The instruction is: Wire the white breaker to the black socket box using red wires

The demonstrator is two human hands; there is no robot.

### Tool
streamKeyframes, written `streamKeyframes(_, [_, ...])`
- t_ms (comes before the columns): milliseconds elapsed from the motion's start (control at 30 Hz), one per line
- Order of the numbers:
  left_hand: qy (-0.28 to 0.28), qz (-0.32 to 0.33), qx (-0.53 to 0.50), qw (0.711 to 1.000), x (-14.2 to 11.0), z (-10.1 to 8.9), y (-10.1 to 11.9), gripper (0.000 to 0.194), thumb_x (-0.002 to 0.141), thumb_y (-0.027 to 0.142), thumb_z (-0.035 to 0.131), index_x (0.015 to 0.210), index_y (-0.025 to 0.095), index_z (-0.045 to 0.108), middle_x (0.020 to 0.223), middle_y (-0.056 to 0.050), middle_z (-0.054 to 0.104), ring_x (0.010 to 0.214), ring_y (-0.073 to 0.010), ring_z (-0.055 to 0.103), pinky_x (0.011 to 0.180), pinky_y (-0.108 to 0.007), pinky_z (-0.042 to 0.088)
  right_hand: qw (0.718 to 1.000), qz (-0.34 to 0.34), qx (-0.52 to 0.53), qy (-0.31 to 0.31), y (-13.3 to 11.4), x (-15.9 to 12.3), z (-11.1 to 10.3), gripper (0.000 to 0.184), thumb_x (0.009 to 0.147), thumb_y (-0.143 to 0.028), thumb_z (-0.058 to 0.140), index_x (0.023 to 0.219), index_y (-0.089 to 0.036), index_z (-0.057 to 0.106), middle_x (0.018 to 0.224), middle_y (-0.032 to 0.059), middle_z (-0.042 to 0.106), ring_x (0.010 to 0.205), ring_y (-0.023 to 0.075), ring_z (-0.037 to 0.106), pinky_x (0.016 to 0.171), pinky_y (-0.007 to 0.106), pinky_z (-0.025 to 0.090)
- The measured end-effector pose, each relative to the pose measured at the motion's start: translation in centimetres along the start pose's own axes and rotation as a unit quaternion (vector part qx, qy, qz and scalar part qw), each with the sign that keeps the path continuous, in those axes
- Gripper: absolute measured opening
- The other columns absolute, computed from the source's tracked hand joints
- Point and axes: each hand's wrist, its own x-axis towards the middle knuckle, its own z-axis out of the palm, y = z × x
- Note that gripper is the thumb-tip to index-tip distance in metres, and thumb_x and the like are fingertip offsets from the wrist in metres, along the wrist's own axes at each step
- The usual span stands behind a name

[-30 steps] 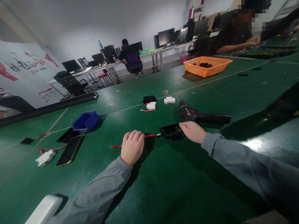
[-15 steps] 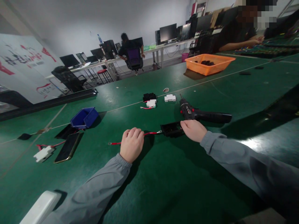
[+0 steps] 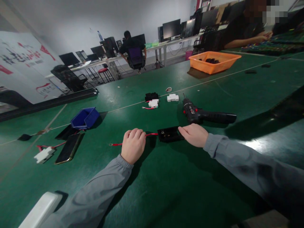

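Observation:
My left hand [image 3: 133, 145] is closed on a red cable [image 3: 152, 134] that sticks out on both sides of the fist. Its left end carries a ring terminal; its right end meets a black plastic housing [image 3: 169, 134]. The terminal at that end is hidden in or behind the housing. My right hand [image 3: 195, 135] pinches the housing by its right end, with the open side and some small metal parts showing. Just beyond the right hand lies a black cordless drill [image 3: 197, 113]. White modules [image 3: 173, 98] [image 3: 154, 103] and a black block [image 3: 151, 96] sit farther off.
To the left are a blue bin [image 3: 85, 118], a phone [image 3: 69, 148] and a white module with red cable [image 3: 44, 155]. A white object [image 3: 41, 209] lies near my left sleeve. An orange basket [image 3: 215, 62] stands at the back; a co-worker [image 3: 244, 34] sits at the far right.
The black housing has moved left onto the cable's right end, covering its ring terminal, and has tipped so its inside shows. My left hand stays closed around the cable.

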Motion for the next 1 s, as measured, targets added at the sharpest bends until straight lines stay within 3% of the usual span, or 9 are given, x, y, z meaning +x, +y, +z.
streamKeyframes(233, [0.002,-0.001,-0.002,1.0,0.0,0.1,0.0,0.017,0.095,0.021,0.049,0.1,0.02,0.065,0.105,-0.008,0.068,0.105,-0.0258,0.057,0.09,-0.043,0.039,0.999,-0.031,-0.005,-0.016,0.3,0.0,0.2,0.058,0.102,-0.049,0.027,0.062,-0.02,0.057,0.059,0.005,0.059,0.051,0.0161,0.05,0.054,0.032,0.026])
streamKeyframes(433, [0.002,0.0,0.0,1.0,-0.1,0.2,0.0,0.017,0.094,0.02,0.049,0.101,0.02,0.065,0.105,-0.008,0.068,0.104,-0.0259,0.058,0.094,-0.045,0.038,0.999,0.037,0.016,0.029,0.3,0.2,0.1,0.044,0.101,-0.049,0.031,0.079,-0.02,0.057,0.064,0.0044,0.06,0.057,0.0183,0.055,0.057,0.031,0.03])
streamKeyframes(600, [0.0,0.007,0.011,1.0,-0.2,0.1,-0.1,0.018,0.093,0.02,0.05,0.103,0.019,0.066,0.107,-0.009,0.068,0.105,-0.0266,0.058,0.095,-0.046,0.039,0.99,0.002,0.115,0.083,1.5,0.7,0.7,0.018,0.097,-0.027,0.037,0.104,-0.02,0.053,0.084,0.0053,0.065,0.076,0.0207,0.061,0.068,0.031,0.044])
streamKeyframes(700, [-0.003,0.007,0.017,1.0,-0.2,0.1,-0.1,0.019,0.094,0.02,0.05,0.103,0.019,0.066,0.107,-0.009,0.068,0.104,-0.0262,0.058,0.095,-0.046,0.04,0.986,-0.031,0.132,0.096,2.2,1.1,1.3,0.02,0.089,-0.014,0.041,0.105,-0.018,0.053,0.094,0.0076,0.063,0.087,0.0218,0.062,0.078,0.034,0.049])
streamKeyframes(833, [0.003,0.01,0.026,1.0,-0.2,0.0,0.1,0.02,0.094,0.018,0.049,0.103,0.019,0.067,0.106,-0.008,0.069,0.105,-0.0261,0.059,0.103,-0.051,0.036,0.994,-0.074,0.042,0.066,1.9,1.0,1.1,0.026,0.084,-0.008,0.043,0.105,-0.016,0.055,0.106,0.0109,0.061,0.091,0.0222,0.063,0.081,0.035,0.05])
streamKeyframes(1000, [0.002,0.016,0.025,1.0,-0.3,-0.2,0.1,0.022,0.094,0.017,0.048,0.105,0.018,0.066,0.109,-0.008,0.068,0.112,-0.0261,0.058,0.11,-0.052,0.031,0.981,-0.094,-0.171,0.026,0.7,0.1,-0.4,0.024,0.089,-0.02,0.05,0.109,-0.013,0.059,0.109,0.0111,0.062,0.073,0.0208,0.063,0.054,0.03,0.041])
